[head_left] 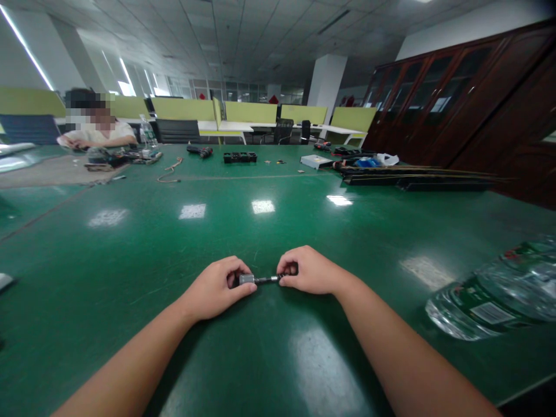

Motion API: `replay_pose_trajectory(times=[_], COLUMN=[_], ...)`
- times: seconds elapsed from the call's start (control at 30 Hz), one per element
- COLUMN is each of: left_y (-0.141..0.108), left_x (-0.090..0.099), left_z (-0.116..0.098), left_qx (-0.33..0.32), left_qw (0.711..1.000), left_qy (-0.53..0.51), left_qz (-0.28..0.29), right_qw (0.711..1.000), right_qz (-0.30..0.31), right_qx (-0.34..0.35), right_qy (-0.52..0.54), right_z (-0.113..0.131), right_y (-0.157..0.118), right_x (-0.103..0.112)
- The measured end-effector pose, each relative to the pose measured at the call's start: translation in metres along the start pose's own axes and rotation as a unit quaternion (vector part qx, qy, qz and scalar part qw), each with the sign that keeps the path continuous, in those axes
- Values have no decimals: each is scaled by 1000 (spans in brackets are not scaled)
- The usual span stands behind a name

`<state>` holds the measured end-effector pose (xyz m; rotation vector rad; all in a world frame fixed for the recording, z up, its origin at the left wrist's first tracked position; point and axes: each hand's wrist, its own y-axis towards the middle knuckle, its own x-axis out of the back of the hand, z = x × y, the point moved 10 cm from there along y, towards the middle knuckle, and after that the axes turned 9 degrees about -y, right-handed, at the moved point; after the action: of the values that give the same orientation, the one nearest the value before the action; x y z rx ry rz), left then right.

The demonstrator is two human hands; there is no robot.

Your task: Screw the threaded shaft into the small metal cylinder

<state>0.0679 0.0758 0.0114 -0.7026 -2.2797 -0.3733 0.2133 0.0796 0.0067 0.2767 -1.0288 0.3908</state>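
Low over the green table (260, 336), both my hands grip one small part with a thin metal shaft (266, 280). My left hand (217, 288) has thumb and fingers closed around its grey, blocky end (247, 279). The opposite, dark ribbed end sits pinched between the thumb and curled fingers of my right hand (310, 271). Between the hands, the shaft lies roughly level, with a bright silver section toward the right. My fingers cover part of both ends, and the part's exact kind cannot be made out.
Large clear bottles with green labels (490, 298) lie at the right. Long dark strips (417, 176), a white box (315, 161), a black tray-like part (240, 157) and a power tool (200, 151) lie farther back. Another person (102, 130) sits at the far left.
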Motion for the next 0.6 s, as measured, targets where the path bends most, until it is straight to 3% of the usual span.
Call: replay_pose_trajectory(times=[0.2, 0.43, 0.6], left_y=[0, 0, -1], left_x=[-1, 1, -1], left_z=[1, -2, -1], left_qx=[-1, -7, -11], left_qw=[1000, 1000, 1000], left_qy=[0, 1, -7], left_qz=[1, -4, 9], right_qw=[1000, 1000, 997], right_qz=[0, -1, -45], right_qx=[-21, 18, 50], right_qy=[24, 25, 45], right_z=[-14, 4, 28], right_y=[-2, -2, 5], right_x=[7, 1, -10])
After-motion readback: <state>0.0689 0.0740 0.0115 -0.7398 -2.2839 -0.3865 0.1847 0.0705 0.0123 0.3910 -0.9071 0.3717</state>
